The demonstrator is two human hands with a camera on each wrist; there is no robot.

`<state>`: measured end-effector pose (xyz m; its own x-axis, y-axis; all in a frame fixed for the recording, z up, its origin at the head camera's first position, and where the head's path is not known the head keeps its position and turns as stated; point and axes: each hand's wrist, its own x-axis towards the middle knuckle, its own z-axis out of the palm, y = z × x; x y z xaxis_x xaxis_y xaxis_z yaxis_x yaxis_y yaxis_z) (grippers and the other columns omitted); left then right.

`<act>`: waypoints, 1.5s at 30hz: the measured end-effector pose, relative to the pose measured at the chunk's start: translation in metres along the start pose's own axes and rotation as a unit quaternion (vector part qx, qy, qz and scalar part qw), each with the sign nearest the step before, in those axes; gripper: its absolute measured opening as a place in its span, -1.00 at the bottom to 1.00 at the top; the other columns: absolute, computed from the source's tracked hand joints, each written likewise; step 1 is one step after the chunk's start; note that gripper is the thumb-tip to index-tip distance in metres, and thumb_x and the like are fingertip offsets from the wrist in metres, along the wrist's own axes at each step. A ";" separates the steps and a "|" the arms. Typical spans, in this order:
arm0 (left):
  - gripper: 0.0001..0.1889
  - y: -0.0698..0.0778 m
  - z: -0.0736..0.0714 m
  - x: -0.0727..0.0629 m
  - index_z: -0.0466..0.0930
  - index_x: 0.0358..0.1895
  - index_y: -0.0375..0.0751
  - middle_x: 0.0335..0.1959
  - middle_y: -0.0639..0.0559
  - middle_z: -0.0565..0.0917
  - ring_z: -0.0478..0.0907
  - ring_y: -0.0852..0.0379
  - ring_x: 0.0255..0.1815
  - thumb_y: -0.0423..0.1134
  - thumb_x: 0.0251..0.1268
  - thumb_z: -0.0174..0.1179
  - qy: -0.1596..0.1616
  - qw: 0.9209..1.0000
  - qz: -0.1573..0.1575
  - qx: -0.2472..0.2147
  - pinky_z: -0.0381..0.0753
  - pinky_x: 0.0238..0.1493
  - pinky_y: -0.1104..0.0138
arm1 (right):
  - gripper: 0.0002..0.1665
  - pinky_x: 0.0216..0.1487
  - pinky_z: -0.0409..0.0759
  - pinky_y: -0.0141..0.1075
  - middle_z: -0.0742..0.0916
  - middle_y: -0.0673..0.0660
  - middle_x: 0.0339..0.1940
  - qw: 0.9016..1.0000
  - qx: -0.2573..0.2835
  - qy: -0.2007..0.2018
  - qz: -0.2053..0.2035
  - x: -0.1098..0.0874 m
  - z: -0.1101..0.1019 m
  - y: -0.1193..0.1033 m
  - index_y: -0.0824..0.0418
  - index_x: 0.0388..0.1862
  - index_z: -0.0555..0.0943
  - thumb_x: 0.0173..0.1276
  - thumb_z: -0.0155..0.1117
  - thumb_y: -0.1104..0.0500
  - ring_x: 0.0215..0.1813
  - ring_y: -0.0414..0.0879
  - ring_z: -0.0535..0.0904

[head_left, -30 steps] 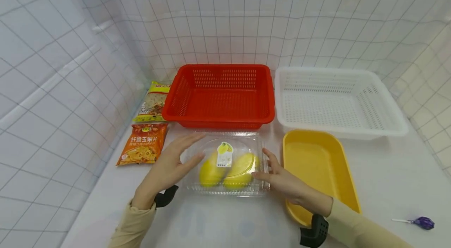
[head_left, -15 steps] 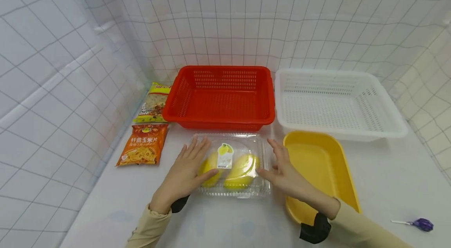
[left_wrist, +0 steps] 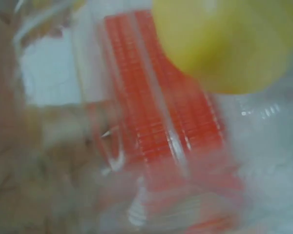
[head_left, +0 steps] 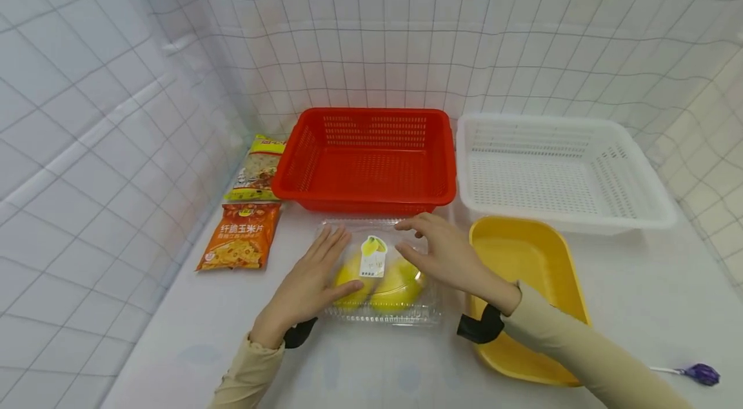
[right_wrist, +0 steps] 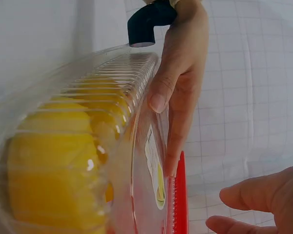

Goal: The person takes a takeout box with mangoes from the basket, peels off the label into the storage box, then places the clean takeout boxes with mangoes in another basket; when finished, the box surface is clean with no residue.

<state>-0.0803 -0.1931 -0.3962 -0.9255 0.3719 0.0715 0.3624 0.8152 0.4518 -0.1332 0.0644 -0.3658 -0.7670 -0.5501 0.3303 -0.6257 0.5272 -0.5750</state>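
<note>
A clear plastic clamshell box [head_left: 432,309] holding yellow fruits [head_left: 397,286] lies closed on the table, with a sticker [head_left: 373,257] on its lid. My left hand [head_left: 307,286] lies over the box's left part, fingers straight; the right wrist view shows that hand's thumb [right_wrist: 158,100] against the lid. Above the lid's right part, my right hand [head_left: 449,254] is held with its fingers loosely bent and nothing in them. The right wrist view shows these fingers [right_wrist: 244,192] apart from the lid. Through clear plastic, the blurred left wrist view shows one yellow fruit [left_wrist: 224,44].
Behind the box stands a red basket [head_left: 366,206], with a white basket [head_left: 565,219] to its right. A yellow tray [head_left: 528,367] lies under my right forearm. Two snack packets, one orange [head_left: 240,238] and one yellow [head_left: 255,170], lie left; a purple lollipop [head_left: 701,373] lies far right.
My left hand has come from the box's left edge onto its lid. My right hand has risen from the box's right side and moved left over the lid.
</note>
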 end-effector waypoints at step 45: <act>-0.04 -0.009 0.016 -0.003 0.16 0.45 -0.19 0.47 0.00 0.13 -0.11 0.02 0.49 0.29 0.07 0.25 0.056 0.998 -0.014 -0.031 -0.02 0.38 -0.02 | -0.69 -0.53 0.36 -0.37 0.51 -0.09 -0.54 0.981 -0.088 -0.160 0.068 0.054 0.030 -0.014 0.02 -0.43 0.51 0.05 0.51 0.02 -0.44 -0.18 0.40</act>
<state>-0.0792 -0.1943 -0.4144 -0.9432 0.2937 0.1553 0.3312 0.7943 0.5093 -0.1615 0.0079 -0.3623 -0.7782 -0.6279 -0.0081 -0.5578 0.6972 -0.4503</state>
